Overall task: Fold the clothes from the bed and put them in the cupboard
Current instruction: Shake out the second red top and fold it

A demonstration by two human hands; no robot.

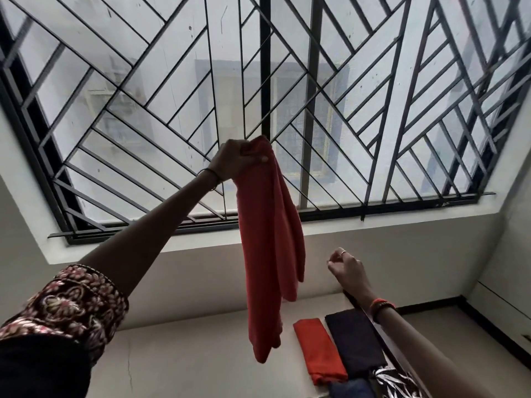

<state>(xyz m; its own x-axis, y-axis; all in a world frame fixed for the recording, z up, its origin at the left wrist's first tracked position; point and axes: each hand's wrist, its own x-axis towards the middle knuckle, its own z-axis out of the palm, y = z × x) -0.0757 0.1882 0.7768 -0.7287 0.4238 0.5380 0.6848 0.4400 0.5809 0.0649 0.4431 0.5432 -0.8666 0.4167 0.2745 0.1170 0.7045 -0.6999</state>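
Several folded cloths lie done; my left hand clutches the unfolded red garment; right hand fingers curled, empty.

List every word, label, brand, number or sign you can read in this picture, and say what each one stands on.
No readable text anywhere in this view.
The hanging red cloth gripped by the left hand is plain.
The folded red cloth and the folded dark cloth show no labels.
The black-and-white cloth bears a pattern, not letters.
The window grille carries no sign.
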